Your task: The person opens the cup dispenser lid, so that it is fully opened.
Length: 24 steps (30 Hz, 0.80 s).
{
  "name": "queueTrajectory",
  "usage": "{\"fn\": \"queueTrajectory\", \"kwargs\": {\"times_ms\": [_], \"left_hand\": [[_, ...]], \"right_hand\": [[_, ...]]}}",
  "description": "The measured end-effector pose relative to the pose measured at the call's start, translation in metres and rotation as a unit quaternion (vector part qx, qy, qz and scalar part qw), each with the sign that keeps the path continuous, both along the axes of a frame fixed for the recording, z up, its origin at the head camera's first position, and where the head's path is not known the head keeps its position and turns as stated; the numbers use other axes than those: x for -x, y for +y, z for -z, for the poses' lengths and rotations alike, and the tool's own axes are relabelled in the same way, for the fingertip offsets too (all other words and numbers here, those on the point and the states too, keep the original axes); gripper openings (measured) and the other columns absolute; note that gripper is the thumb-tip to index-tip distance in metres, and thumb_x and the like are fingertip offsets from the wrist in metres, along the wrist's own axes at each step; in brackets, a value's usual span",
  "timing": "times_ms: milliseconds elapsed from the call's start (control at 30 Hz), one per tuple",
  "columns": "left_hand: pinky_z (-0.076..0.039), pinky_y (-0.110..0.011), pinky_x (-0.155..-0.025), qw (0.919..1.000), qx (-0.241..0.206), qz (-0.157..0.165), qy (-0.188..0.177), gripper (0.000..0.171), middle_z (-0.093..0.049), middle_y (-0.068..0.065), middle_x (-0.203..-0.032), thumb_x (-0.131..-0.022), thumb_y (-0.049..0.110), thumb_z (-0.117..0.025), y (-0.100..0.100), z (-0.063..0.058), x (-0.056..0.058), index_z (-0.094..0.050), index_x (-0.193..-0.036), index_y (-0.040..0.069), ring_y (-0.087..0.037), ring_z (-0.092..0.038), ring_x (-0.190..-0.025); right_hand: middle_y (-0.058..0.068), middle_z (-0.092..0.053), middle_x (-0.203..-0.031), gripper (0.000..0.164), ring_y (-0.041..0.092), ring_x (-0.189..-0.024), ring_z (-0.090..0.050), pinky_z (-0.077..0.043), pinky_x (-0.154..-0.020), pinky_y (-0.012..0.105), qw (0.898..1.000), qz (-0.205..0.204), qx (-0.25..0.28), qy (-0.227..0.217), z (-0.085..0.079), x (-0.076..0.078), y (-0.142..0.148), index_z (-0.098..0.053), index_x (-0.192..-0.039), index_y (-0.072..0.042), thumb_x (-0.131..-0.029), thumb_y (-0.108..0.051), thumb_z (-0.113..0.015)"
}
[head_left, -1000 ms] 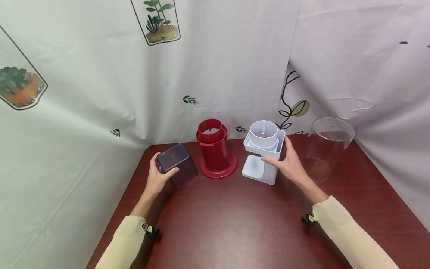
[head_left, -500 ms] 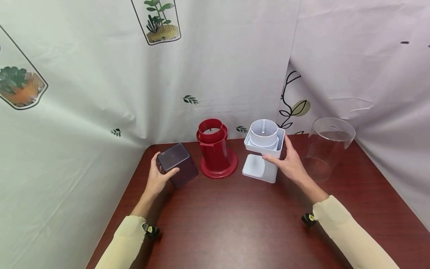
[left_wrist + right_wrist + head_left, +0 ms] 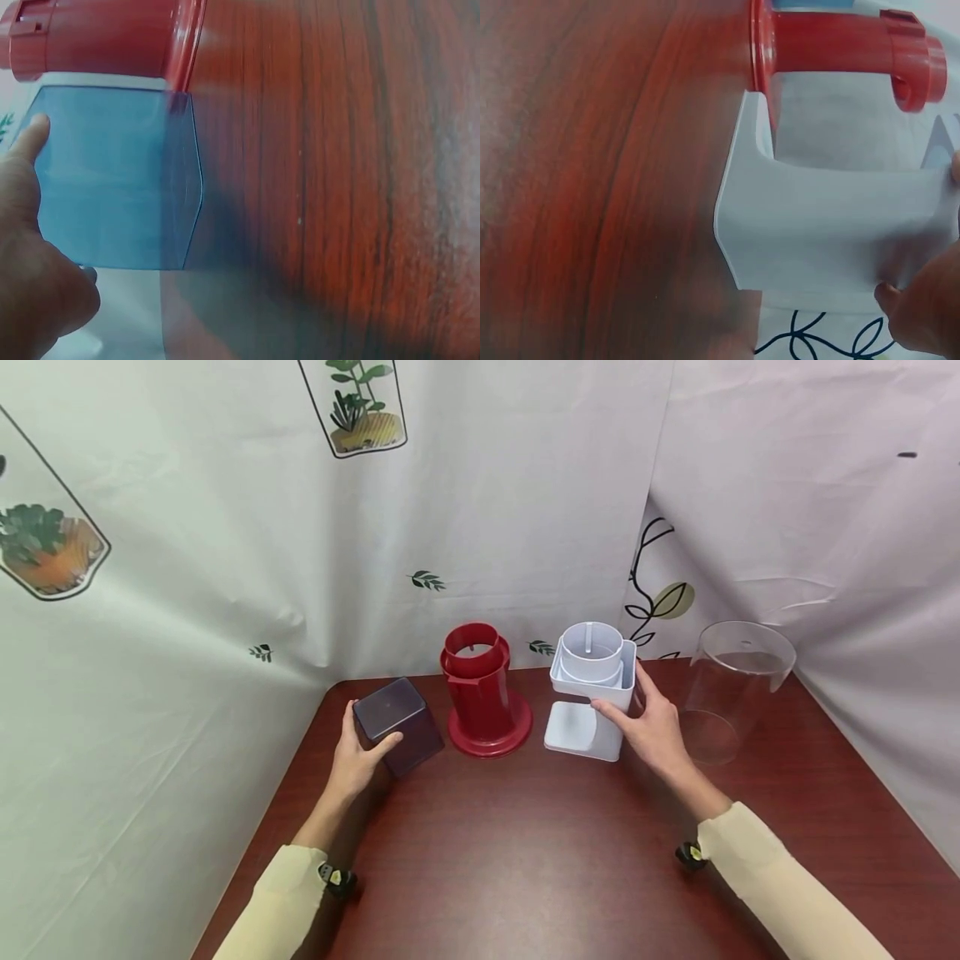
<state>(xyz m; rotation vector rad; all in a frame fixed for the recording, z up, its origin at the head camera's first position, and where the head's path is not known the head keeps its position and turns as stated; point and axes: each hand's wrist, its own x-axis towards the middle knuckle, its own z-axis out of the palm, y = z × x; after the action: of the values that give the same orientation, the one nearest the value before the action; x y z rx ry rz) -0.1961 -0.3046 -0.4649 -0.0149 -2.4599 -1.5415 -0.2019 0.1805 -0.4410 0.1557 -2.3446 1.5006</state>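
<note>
My left hand (image 3: 354,767) grips a translucent square container (image 3: 414,740), its thumb on the near side and fingers round the far left side. It looks dark in the head view, while in the left wrist view the same container (image 3: 105,180) appears blue. With my right hand (image 3: 654,733) I hold a white stand (image 3: 606,733) by its upper part, below a square tray carrying a round collar (image 3: 591,662). The right wrist view shows the white stand (image 3: 832,225) upright with its base at the tabletop; some fingers are out of sight behind it.
Between both held things stands a red stand (image 3: 482,706) with a round base and ring-shaped top. A clear cylindrical container (image 3: 720,706) stands right of my right hand. The wooden table (image 3: 510,868) meets printed white cloth (image 3: 525,510) at the back and sides.
The white stand, held by my right hand, has shifted slightly toward the back of the table. My left hand and the square container stay in about the same place.
</note>
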Motion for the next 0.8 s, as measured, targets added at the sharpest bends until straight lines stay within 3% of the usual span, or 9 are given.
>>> {"fn": "queueTrajectory", "kwargs": {"times_ms": [167,367,500,633,800], "left_hand": [[-0.024,-0.05,-0.127,0.9967,0.071,-0.025,-0.03,0.12,-0.027,-0.024,-0.17,-0.093,0.034,-0.085,0.003,-0.006,-0.009,0.003,-0.171,0.01,-0.034,-0.031,-0.155],[-0.019,-0.053,-0.129,0.9923,0.107,-0.027,-0.057,0.12,-0.013,-0.021,-0.175,-0.093,0.033,-0.084,0.001,-0.022,-0.018,0.004,-0.17,0.006,-0.035,-0.017,-0.161],[-0.018,-0.054,-0.129,0.9921,0.113,-0.023,-0.05,0.118,-0.009,-0.018,-0.176,-0.094,0.035,-0.084,0.001,-0.033,-0.027,0.002,-0.17,0.006,-0.034,-0.012,-0.162],[-0.019,-0.057,-0.128,0.9928,0.112,-0.022,-0.038,0.116,-0.013,-0.017,-0.176,-0.094,0.036,-0.084,0.005,-0.037,-0.037,-0.002,-0.171,0.008,-0.034,-0.013,-0.162],[-0.02,-0.058,-0.127,0.9946,0.098,-0.025,-0.022,0.112,-0.022,-0.014,-0.175,-0.093,0.034,-0.085,0.012,-0.042,-0.051,-0.008,-0.171,0.012,-0.032,-0.019,-0.161]], "right_hand": [[0.023,-0.051,-0.156,0.097,0.041,-0.141,-0.052,-0.04,-0.115,0.062,1.0,-0.004,-0.017,-0.019,0.001,-0.01,0.001,-0.033,-0.168,-0.014,-0.09,-0.034,-0.088],[0.026,-0.046,-0.16,0.096,0.047,-0.142,-0.049,-0.043,-0.114,0.061,0.999,-0.037,-0.008,-0.034,-0.006,-0.023,0.008,-0.033,-0.167,-0.01,-0.091,-0.028,-0.088],[0.027,-0.046,-0.16,0.094,0.049,-0.141,-0.05,-0.045,-0.112,0.059,0.998,-0.05,-0.001,-0.048,-0.01,-0.035,0.013,-0.033,-0.166,-0.006,-0.091,-0.026,-0.087],[0.022,-0.045,-0.162,0.091,0.047,-0.143,-0.05,-0.044,-0.111,0.059,0.997,-0.053,-0.01,-0.047,-0.01,-0.047,0.019,-0.035,-0.165,-0.008,-0.092,-0.024,-0.087],[0.014,-0.048,-0.162,0.09,0.043,-0.143,-0.051,-0.049,-0.105,0.02,0.998,-0.056,-0.021,-0.031,-0.012,-0.059,0.026,-0.038,-0.165,-0.013,-0.091,-0.023,-0.088]]}}
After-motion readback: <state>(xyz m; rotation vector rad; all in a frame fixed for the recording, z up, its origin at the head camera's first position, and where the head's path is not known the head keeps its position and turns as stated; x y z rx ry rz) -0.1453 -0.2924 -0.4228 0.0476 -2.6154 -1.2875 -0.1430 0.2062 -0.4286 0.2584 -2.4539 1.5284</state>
